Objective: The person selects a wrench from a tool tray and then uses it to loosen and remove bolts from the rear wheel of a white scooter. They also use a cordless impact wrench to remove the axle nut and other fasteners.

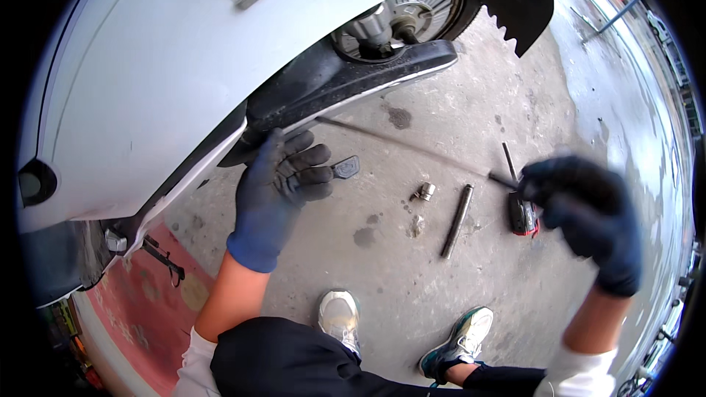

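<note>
The left hand (283, 176) curls its fingers under the scooter's black trim (346, 77), at the white body's lower edge. It looks stiff, light plastic, best gripped along that rim. The right hand (581, 209), blurred, pinches a thin rod (412, 148) above the concrete floor (382, 279).

Long thin metal rod (412, 148) lay slanted from 10 to 4 o'clock, low over concrete, under black scooter panel (346, 81).
</note>
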### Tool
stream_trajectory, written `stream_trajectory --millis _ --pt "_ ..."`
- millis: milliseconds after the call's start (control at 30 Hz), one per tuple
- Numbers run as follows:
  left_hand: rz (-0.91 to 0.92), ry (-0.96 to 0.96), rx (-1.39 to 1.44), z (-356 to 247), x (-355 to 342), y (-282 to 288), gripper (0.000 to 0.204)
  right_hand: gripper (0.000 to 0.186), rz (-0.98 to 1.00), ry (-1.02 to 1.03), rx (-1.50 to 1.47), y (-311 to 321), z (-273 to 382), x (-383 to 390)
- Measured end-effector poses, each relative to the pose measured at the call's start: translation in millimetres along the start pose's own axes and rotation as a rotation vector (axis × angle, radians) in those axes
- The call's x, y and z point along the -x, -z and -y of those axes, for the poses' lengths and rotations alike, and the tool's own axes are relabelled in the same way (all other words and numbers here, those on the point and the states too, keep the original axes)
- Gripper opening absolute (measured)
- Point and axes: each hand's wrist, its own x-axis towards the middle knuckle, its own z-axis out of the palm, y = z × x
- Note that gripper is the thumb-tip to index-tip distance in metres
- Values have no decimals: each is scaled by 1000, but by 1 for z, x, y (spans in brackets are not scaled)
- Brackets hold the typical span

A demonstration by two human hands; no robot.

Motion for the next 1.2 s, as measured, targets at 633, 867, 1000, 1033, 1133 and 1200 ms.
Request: stream_trajectory --millis 633,867,1000,1033,1133,1200 --pt "319 287 -278 39 27 -61 39 34 -759 182 -652 -149 -128 56" --pt "335 205 -305 40 26 -63 48 13 -685 126 -1196 -160 -99 38" --pt "281 118 -482 31 24 -73 49 12 -737 -2 -987 -143 -128 58" --pt "260 91 -587 32 27 -76 49 12 -733 35 -981 -132 -142 69" --pt "226 215 -333 39 27 -70 47 15 -737 35 -983 -157 -107 47" --pt "216 234 -271 36 29 -70 46 18 -679 114 -1037 -169 -102 43"
